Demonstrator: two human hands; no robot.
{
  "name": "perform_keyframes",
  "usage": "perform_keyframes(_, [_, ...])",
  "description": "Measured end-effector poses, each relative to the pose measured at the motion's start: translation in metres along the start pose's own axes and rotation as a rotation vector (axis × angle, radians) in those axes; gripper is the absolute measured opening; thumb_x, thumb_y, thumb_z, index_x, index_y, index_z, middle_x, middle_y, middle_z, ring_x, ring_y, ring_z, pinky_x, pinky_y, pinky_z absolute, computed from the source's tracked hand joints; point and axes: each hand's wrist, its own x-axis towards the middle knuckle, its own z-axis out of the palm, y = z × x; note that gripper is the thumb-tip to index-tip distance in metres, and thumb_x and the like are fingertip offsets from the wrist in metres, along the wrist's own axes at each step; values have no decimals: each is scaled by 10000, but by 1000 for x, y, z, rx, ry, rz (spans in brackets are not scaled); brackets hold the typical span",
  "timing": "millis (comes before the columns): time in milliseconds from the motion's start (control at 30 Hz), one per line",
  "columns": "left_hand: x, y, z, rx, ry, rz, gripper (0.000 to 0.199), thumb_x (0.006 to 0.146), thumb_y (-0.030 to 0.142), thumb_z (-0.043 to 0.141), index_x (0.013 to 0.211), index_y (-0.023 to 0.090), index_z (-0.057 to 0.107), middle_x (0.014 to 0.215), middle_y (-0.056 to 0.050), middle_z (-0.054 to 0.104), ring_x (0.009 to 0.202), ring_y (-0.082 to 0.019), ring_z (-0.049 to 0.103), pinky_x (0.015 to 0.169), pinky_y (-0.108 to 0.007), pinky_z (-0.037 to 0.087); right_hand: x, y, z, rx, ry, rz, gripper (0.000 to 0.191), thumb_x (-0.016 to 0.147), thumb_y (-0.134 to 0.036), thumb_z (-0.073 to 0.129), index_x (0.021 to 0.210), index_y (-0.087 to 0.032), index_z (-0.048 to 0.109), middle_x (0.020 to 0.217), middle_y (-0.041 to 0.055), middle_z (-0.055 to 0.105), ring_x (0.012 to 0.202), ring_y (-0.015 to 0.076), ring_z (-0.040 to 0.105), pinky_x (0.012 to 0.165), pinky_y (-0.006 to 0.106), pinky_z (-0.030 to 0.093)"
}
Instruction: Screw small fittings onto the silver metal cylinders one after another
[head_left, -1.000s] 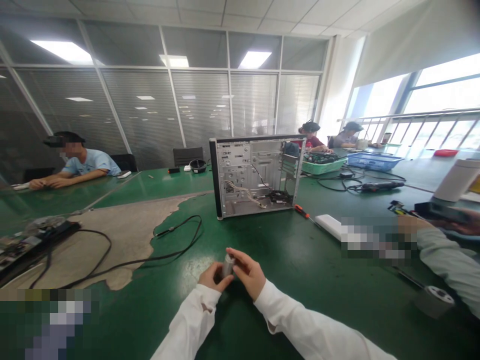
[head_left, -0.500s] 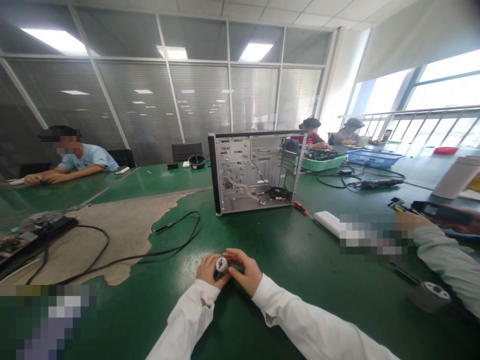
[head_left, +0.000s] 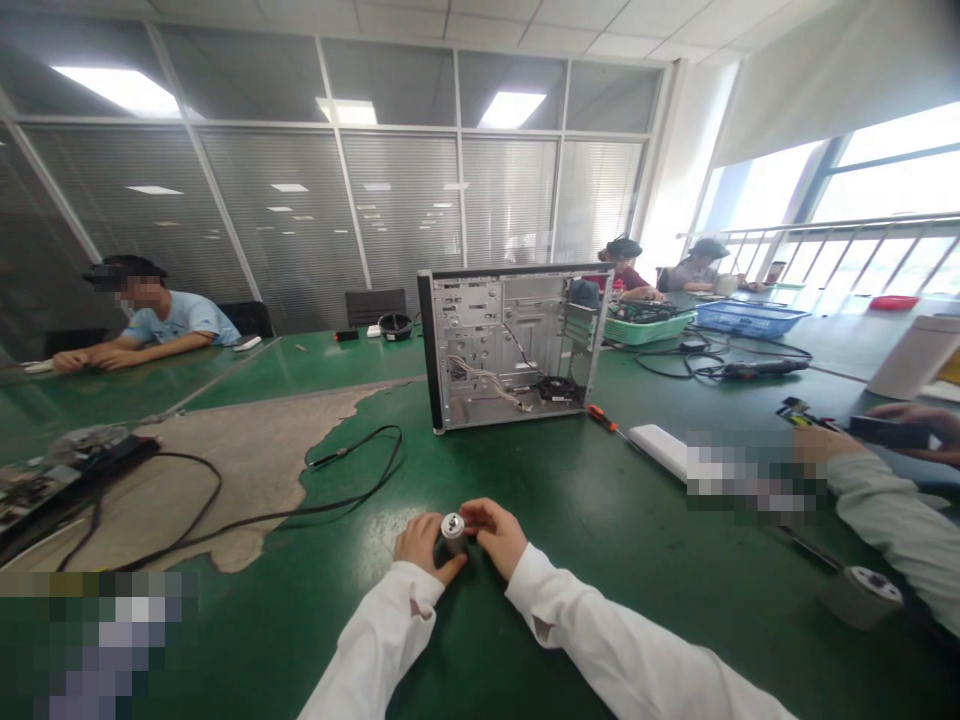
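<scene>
A small grey metal cylinder (head_left: 452, 535) with a silver end face and dark holes stands nearly upright just above the green table. My left hand (head_left: 421, 545) is wrapped round its left side, thumb across the front. The bent fingers of my right hand (head_left: 497, 535) close at the upper right rim, with thumb and fingertips against it. Beyond both hands is an opened computer case (head_left: 517, 345), its side panel off, with wires and a black fan (head_left: 559, 388) inside.
An orange-handled screwdriver (head_left: 601, 417) lies by the case. A black cable (head_left: 300, 507) crosses the left side. At right, a co-worker's sleeve (head_left: 889, 510) reaches in near another grey cylinder (head_left: 862, 597). Green (head_left: 649, 330) and blue baskets (head_left: 750, 318) stand farther back.
The cylinder has shifted slightly right and now stands more upright, showing more of its side. My right fingers have drawn closer together at its rim. The co-worker's hands at right have moved a little.
</scene>
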Motion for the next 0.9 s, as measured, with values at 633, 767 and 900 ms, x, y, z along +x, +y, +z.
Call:
perform_keyframes(633, [1,-9,6,-316,135,25,433,543,320,637,940,176,543,919,-67,599,870,-239,525,767,-367,410,-12,-16,3,-176,-46,-104,312,644,-188,530,956,-201,536,894,42,569,827,152,520,643,263,428])
perform_keyframes(767, [1,-8,5,-364,130,-6,369,538,303,636,885,200,562,871,-43,616,840,-226,542,753,-353,423,-13,-18,4,-264,-32,-147,288,671,-267,536,953,-213,566,899,39,559,812,147,509,599,237,416])
perform_keyframes(900, [1,-8,4,-407,139,-4,361,534,313,637,872,205,570,855,-43,619,822,-226,550,739,-345,428,-10,-24,5,-338,-25,-218,215,681,-273,530,876,-227,607,873,32,543,763,124,502,556,214,401])
